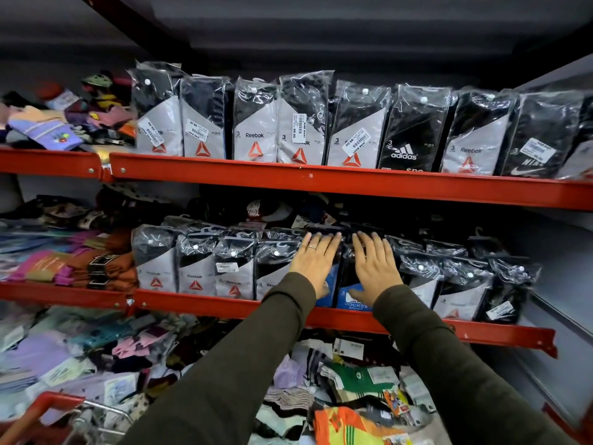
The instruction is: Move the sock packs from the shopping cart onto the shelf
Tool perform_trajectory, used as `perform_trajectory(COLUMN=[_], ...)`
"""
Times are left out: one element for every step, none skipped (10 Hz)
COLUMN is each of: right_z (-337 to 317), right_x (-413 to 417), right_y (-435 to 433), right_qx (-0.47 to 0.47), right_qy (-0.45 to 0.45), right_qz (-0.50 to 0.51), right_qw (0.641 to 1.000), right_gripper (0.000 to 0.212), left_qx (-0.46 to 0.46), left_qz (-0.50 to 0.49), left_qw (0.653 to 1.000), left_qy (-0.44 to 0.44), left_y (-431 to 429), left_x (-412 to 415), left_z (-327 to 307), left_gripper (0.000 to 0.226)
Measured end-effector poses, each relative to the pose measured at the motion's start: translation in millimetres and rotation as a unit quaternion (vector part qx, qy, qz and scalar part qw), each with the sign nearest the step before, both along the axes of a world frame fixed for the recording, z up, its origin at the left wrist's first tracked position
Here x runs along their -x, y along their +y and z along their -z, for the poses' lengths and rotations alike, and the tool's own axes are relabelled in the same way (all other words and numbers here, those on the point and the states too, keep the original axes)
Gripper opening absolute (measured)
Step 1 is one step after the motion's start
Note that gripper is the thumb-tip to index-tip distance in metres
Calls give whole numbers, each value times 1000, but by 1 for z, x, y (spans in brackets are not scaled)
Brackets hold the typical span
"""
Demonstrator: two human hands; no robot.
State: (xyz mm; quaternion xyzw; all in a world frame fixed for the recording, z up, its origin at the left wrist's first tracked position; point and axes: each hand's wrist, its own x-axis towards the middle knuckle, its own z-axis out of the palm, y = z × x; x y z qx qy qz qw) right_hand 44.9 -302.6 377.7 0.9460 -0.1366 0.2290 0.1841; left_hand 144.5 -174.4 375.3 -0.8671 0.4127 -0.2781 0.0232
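Observation:
Both my hands rest flat against black-and-blue sock packs (345, 300) standing in the row on the middle red shelf (208, 305). My left hand (316, 260), wearing a ring, lies with fingers straight on the left pack. My right hand (373, 268) presses the pack beside it, fingers spread a little. Neither hand curls around anything. The red shopping cart (41, 409) shows only its corner at the bottom left; its contents are hidden.
Reebok packs (195, 271) fill the middle shelf to the left and more packs (465, 284) to the right. The top shelf (321, 178) holds a full row of Reebok, Adidas and Nike packs. Loose coloured socks (353, 390) lie heaped on the lowest shelf and at the far left.

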Motion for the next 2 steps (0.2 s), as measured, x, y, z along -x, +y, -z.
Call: perform_trajectory(right_z=[-16,-46], right_x=[13,23], right_y=[9,18], right_qx=[-22,-24], right_qy=[-110,-258], right_qz=[-68,-135], right_qw=[991,956], right_gripper=[101,78], left_qx=[67,185], left_qz=[15,48], left_qw=[996,974], left_qy=[-57,-124], left_y=[20,38], left_x=[13,22], left_z=[-17,-46], left_gripper=[109,90])
